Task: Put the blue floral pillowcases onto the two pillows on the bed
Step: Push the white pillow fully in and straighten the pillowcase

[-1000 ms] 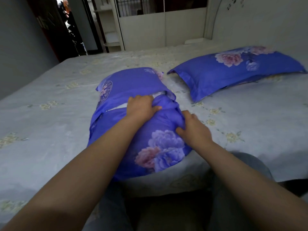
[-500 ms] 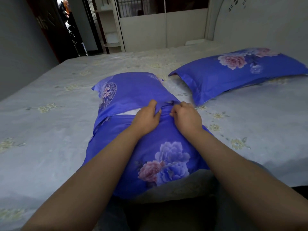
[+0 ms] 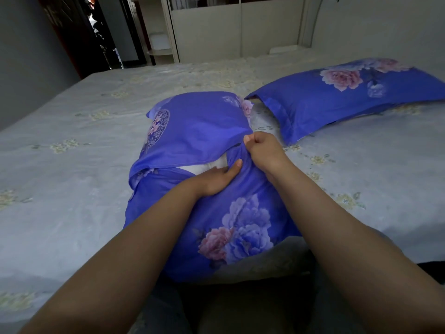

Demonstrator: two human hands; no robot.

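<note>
Pale grey bedding with faint yellow flowers covers the bed (image 3: 72, 189) that fills most of my view, with a cream wardrobe (image 3: 236, 27) at the far side and a dark doorway (image 3: 91, 37) at far left. On the far right lies the finished pillow (image 3: 349, 97), fully inside its blue floral case. Nearer, in the middle and reaching the near edge of the bed, lies the second pillow (image 3: 209, 168), a strip of its white filling showing through the opening of its blue floral pillowcase (image 3: 199, 131). My right hand (image 3: 262, 150) is curled tight, pinching the flap of that pillowcase at the right end of the opening. My left hand (image 3: 216, 180) rests flat with straight fingers, pressing on the fabric just beside the white strip.
</note>
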